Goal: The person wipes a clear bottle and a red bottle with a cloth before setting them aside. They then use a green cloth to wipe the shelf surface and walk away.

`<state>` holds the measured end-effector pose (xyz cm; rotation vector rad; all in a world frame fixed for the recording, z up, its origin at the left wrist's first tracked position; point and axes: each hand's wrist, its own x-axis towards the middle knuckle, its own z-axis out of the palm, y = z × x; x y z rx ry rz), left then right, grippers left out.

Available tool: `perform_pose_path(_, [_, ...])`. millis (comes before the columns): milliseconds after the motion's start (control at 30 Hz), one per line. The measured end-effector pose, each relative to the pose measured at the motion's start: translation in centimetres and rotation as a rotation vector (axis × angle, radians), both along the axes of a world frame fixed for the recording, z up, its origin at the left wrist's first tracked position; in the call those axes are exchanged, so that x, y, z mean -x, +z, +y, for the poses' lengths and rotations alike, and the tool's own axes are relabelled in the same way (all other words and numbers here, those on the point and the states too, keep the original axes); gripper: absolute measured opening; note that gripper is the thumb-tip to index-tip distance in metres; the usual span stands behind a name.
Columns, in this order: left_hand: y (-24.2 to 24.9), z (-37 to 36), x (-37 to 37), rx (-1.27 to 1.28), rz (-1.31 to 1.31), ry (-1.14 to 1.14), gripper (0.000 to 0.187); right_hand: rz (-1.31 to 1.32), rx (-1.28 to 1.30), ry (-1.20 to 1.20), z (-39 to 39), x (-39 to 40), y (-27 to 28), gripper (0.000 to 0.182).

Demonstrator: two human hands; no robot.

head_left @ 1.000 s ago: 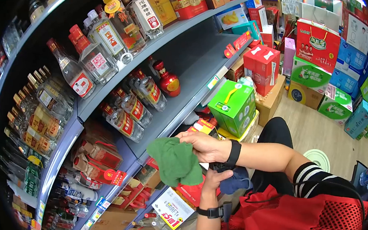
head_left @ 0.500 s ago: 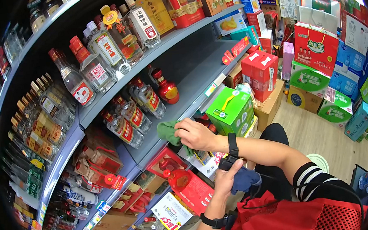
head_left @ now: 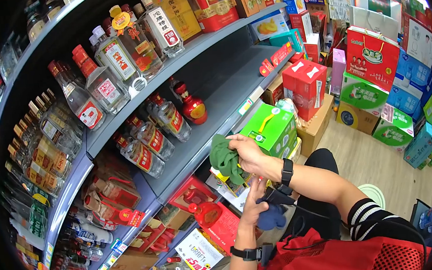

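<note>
A crumpled green cloth (head_left: 225, 160) is bunched in my right hand (head_left: 252, 155), whose fingers are closed on it just off the front edge of the grey shelf (head_left: 220, 122). Just below, my left hand (head_left: 252, 206) has its fingers pointing up toward the right hand. A dark blue cloth (head_left: 272, 216) and a black strapped item (head_left: 277, 195) lie against its palm and thumb. Part of the grip is hidden. Clear bottles with red labels (head_left: 149, 141) and a red gourd-shaped bottle (head_left: 193, 107) stand on that shelf.
Bottles (head_left: 117, 61) line the shelf above. A green box (head_left: 268, 129) and a red box (head_left: 304, 88) stand beyond my hands. Below are a red gift box (head_left: 221, 222) and a price sign (head_left: 200, 252). More stacked boxes (head_left: 361, 91) are on the floor at the right.
My right hand has drawn the green cloth back from the shelf edge, rightward. My left hand has moved slightly left, its fingers now reaching up near the right hand.
</note>
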<state>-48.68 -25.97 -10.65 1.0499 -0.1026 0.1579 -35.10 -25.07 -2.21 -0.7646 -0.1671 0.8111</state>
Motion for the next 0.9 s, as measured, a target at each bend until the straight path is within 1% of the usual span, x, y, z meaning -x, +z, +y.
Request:
perform_pose_path(67, [0.6, 0.2, -1.0, 0.113, -0.090, -0.080, 0.117, 0.066, -0.037, 0.003, 0.9, 0.1, -0.3, 0.017])
perform_pose_path(100, [0.0, 0.4, -1.2, 0.099, -0.027, -0.101, 0.118, 0.095, -0.056, 0.005, 1.2, 0.1, -0.3, 0.018])
perform_pose_path(167, [-1.9, 1.2, -1.6, 0.067, 0.027, -0.139, 0.117, 0.058, -0.056, -0.002, 1.2, 0.2, 0.2, 0.019])
perform_pose_path(233, [-2.9, 1.5, -1.6, 0.093, 0.074, -0.158, 0.116, 0.026, -0.063, -0.033, 1.6, 0.0, 0.6, 0.020])
perform_pose_path(300, [-0.8, 0.3, -0.8, 0.188, 0.118, -0.157, 0.115, 0.006, -0.068, -0.091, 2.0, -0.2, 0.6, 0.021])
perform_pose_path(433, [-5.8, 0.3, -1.6, 0.312, -0.013, -0.258, 0.096, -0.047, -0.039, -0.139, 2.0, 1.0, 2.6, 0.022])
perform_pose_path(533, [-5.0, 0.1, -2.2, 0.370, -0.011, -0.233, 0.084, -0.080, -0.116, -0.183, 2.8, 0.9, 2.3, 0.023])
perform_pose_path(567, [-4.2, 0.1, -2.5, 0.388, -0.009, -0.203, 0.080, -0.023, -0.140, -0.152, 2.8, 0.9, 2.5, 0.020])
perform_pose_path(667, [-2.0, -0.7, -2.7, 0.474, -0.003, -0.093, 0.068, 0.216, -0.287, 0.005, 3.1, 0.5, 2.1, 0.021])
perform_pose_path(767, [0.0, -1.6, -2.8, 0.561, -0.023, -0.046, 0.056, 0.342, -0.348, 0.138, 2.1, 2.3, 2.4, 0.024])
perform_pose_path(833, [0.9, -2.0, -2.3, 0.617, -0.047, -0.137, 0.050, 0.384, -0.381, 0.238, 0.6, 3.8, 3.7, 0.024])
perform_pose_path(867, [1.4, -2.2, -2.1, 0.643, -0.057, -0.182, 0.048, 0.365, -0.413, 0.236, 0.7, 3.9, 3.4, 0.024])
perform_pose_path(900, [0.3, -2.0, -1.9, 0.624, 0.007, -0.226, 0.045, 0.346, -0.445, 0.235, 0.8, 4.0, 3.1, 0.024])
